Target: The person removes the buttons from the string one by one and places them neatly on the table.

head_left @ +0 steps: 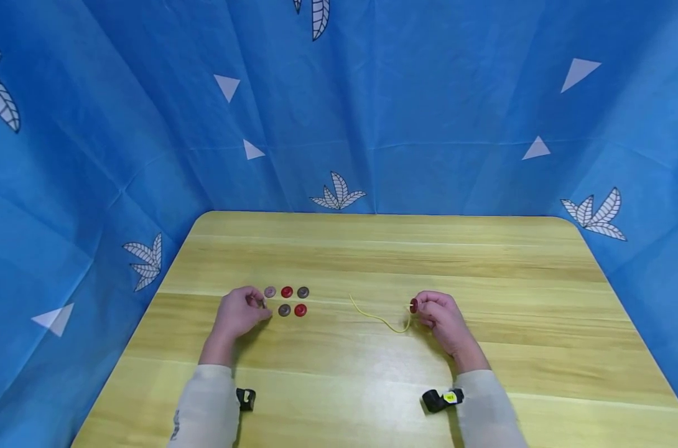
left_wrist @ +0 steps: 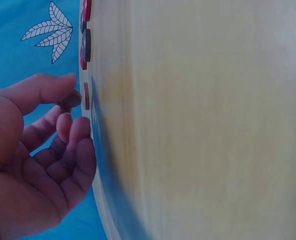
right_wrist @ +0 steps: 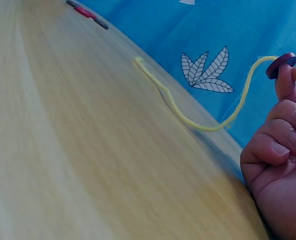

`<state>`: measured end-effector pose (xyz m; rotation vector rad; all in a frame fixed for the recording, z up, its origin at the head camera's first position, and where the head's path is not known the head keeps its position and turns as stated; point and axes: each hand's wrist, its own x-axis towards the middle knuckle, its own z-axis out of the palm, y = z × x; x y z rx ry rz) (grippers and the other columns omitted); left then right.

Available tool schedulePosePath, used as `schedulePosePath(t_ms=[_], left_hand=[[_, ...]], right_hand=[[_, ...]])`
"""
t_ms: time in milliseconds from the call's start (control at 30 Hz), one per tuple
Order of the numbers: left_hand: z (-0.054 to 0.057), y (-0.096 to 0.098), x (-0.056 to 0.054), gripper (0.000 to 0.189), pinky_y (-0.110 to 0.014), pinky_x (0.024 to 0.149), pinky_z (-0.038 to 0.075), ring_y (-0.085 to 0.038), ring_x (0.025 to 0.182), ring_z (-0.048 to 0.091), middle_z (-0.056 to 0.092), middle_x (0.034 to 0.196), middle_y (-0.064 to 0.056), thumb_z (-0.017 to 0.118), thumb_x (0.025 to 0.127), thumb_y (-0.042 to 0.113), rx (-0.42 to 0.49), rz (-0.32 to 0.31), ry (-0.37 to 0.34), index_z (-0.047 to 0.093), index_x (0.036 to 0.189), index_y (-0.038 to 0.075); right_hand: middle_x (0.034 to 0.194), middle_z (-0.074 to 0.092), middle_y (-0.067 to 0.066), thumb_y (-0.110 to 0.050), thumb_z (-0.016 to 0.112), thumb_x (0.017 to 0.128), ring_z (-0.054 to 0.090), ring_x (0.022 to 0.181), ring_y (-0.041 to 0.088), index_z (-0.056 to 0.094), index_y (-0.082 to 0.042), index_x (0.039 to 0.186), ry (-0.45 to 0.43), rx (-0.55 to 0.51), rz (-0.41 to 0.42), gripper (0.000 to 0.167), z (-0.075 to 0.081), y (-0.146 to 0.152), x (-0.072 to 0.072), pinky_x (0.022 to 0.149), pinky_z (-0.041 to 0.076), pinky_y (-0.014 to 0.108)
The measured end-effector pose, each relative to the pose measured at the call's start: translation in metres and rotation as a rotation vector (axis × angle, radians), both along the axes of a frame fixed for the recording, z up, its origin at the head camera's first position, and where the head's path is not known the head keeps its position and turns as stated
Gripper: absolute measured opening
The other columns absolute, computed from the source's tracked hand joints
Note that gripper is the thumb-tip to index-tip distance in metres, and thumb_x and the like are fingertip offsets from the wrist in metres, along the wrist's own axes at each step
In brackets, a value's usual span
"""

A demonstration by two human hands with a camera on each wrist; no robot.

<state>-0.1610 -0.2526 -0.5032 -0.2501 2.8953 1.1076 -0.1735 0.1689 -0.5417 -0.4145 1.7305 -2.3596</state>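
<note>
My left hand point(head_left: 241, 313) pinches a dark, brownish button point(left_wrist: 70, 100) between thumb and forefinger, at the left end of a group of buttons. Beside it on the table lie a pale pink button point(head_left: 269, 291), a red button point(head_left: 287, 291) and a grey button point(head_left: 303, 292) in the back row. In front of them are another grey button point(head_left: 284, 310) and another red button point(head_left: 300, 310). My right hand point(head_left: 441, 316) holds up a dark red button point(right_wrist: 281, 65) by its edge. A yellow string point(right_wrist: 208, 127) runs from that button down onto the table, its free end pointing left.
The wooden table point(head_left: 339, 249) has rounded back corners. Blue cloth point(head_left: 428, 93) printed with white leaves and triangles hangs behind it and along the sides. Each wrist carries a black camera mount, the right one point(head_left: 441, 399) with a yellow label.
</note>
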Motion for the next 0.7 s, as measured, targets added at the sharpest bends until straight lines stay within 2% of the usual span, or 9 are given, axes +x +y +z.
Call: schedulePosePath(t_ms=[167, 300, 500, 700], left_hand=[[-0.0015, -0.0026, -0.0001, 0.022, -0.035, 0.062, 0.041, -0.022, 0.070, 0.051, 0.057, 0.078, -0.006, 0.084, 0.075, 0.012, -0.026, 0.008, -0.062, 0.067, 0.089, 0.007], [-0.0024, -0.0032, -0.0015, 0.022, -0.034, 0.062, 0.041, -0.022, 0.071, 0.052, 0.057, 0.077, -0.005, 0.084, 0.075, 0.014, -0.031, 0.011, -0.085, 0.068, 0.089, 0.008], [-0.0062, -0.0048, -0.0035, 0.024, -0.035, 0.062, 0.040, -0.022, 0.070, 0.051, 0.056, 0.076, -0.005, 0.087, 0.076, 0.018, -0.015, 0.019, -0.095, 0.069, 0.088, 0.008], [-0.0081, -0.0049, -0.0036, 0.027, -0.034, 0.061, 0.040, -0.021, 0.069, 0.051, 0.056, 0.074, -0.005, 0.091, 0.073, 0.021, -0.013, 0.062, -0.073, 0.072, 0.088, 0.008]], right_hand=[[0.074, 0.054, 0.008, 0.008, 0.045, 0.085, 0.029, 0.055, 0.017, 0.050, 0.017, 0.080, 0.001, 0.011, -0.007, 0.011, -0.0003, 0.0006, 0.0002, 0.052, 0.021, 0.030], [0.074, 0.054, 0.008, 0.008, 0.045, 0.085, 0.030, 0.055, 0.017, 0.051, 0.015, 0.079, -0.003, 0.016, -0.012, 0.011, -0.0002, 0.0007, 0.0003, 0.052, 0.023, 0.028], [0.067, 0.047, 0.002, 0.008, 0.044, 0.085, 0.027, 0.055, 0.021, 0.047, 0.019, 0.081, 0.013, 0.005, -0.009, 0.012, 0.0001, 0.0002, 0.0008, 0.052, 0.021, 0.030], [0.064, 0.045, 0.000, 0.009, 0.044, 0.085, 0.023, 0.056, 0.023, 0.045, 0.021, 0.082, 0.004, -0.026, 0.004, 0.013, 0.0014, -0.0003, 0.0010, 0.053, 0.019, 0.032]])
